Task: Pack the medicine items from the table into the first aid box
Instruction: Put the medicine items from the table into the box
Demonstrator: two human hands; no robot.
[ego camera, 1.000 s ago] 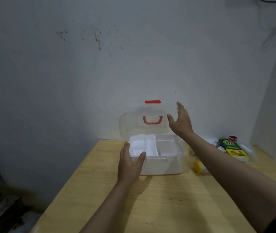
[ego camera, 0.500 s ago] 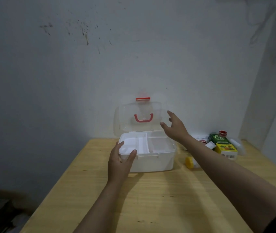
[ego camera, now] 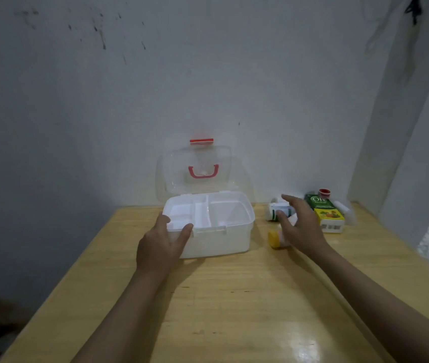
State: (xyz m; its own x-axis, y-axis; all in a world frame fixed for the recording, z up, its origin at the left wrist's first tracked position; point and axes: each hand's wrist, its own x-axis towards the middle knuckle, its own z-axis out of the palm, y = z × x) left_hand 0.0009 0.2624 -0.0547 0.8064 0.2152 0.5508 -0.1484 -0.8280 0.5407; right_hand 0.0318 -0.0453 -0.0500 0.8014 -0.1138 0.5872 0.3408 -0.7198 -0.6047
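The white first aid box (ego camera: 223,239) stands open at the back of the wooden table, its clear lid (ego camera: 197,169) with a red handle leaning against the wall. A divided white tray sits in its top. My left hand (ego camera: 162,244) holds the box's front left corner, thumb on the rim. My right hand (ego camera: 298,224) hovers with spread fingers over the medicine items right of the box: a white bottle with a green label (ego camera: 277,212), a yellow-capped bottle (ego camera: 274,239) lying down, a green carton (ego camera: 318,203) and a yellow and white carton (ego camera: 331,220).
A small red-capped jar (ego camera: 324,192) stands behind the cartons by the wall. The wooden table (ego camera: 234,310) stretches toward me. A wall closes the back, and a white pillar stands at the right.
My right hand left the raised lid and swung down to the right, over the medicine items. The lid stays up. My left hand kept its hold on the box.
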